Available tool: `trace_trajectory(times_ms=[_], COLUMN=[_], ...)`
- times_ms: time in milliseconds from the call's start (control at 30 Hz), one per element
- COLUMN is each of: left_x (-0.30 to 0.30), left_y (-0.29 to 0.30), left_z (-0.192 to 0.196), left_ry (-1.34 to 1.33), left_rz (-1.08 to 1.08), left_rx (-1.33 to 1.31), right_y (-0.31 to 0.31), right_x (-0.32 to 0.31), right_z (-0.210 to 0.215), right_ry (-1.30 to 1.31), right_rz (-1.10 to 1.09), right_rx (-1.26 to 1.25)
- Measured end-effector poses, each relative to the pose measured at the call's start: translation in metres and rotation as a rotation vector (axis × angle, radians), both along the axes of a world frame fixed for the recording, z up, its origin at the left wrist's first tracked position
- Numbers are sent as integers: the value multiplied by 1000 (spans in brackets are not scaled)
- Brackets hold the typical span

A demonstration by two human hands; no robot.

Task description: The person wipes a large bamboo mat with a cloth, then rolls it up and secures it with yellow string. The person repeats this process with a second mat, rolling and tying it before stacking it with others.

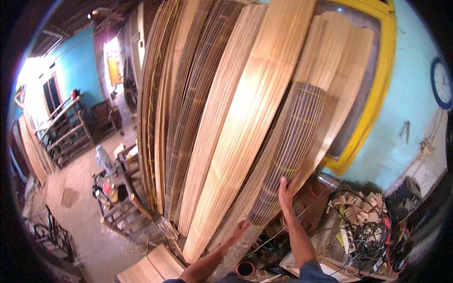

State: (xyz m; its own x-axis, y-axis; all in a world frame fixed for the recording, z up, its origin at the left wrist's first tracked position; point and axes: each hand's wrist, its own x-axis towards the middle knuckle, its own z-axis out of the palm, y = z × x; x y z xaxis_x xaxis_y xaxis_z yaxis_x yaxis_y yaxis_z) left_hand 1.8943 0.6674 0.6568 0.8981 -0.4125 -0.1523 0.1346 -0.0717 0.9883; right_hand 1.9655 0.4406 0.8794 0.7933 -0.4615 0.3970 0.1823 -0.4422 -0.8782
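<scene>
A long, narrow bundle of dark and pale slats (295, 127), crossed by yellow cords, leans upright in front of me. My left hand (242, 228) grips its lower left edge, the fingers partly hidden against the slats. Higher up, my right hand (286, 195) is at the right edge with its thumb raised, some of its fingers out of sight behind the bundle. Broad pale wooden strips (342, 61) stand behind its upper part. To its left, a tall stack of light wooden slats (250, 118) leans close by.
Darker slat bundles (193, 104) lean farther left. A yellow window frame (377, 108) lies behind the strips. Wood offcuts (361, 210) and tangled cables (370, 240) fill the right side. A low wooden bench (125, 214) with bottles stands left; a dark cup (245, 269) sits near me.
</scene>
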Motion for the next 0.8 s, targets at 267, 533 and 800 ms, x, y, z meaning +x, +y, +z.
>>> trace_trajectory(times_ms=[267,533,800], left_x=[-311,-630,-630], left_y=[224,151,-84], left_z=[-194,-176,-178], left_ry=[86,901,676], left_rz=[144,625,802], left_rx=[876,1045,197], right_y=[-49,-59,-48], right_x=[162,147,42], right_z=[-95,-61,-91], right_ry=[-124,145,126], right_rz=[-262,-227,107], right_rx=[-421,-772,-385])
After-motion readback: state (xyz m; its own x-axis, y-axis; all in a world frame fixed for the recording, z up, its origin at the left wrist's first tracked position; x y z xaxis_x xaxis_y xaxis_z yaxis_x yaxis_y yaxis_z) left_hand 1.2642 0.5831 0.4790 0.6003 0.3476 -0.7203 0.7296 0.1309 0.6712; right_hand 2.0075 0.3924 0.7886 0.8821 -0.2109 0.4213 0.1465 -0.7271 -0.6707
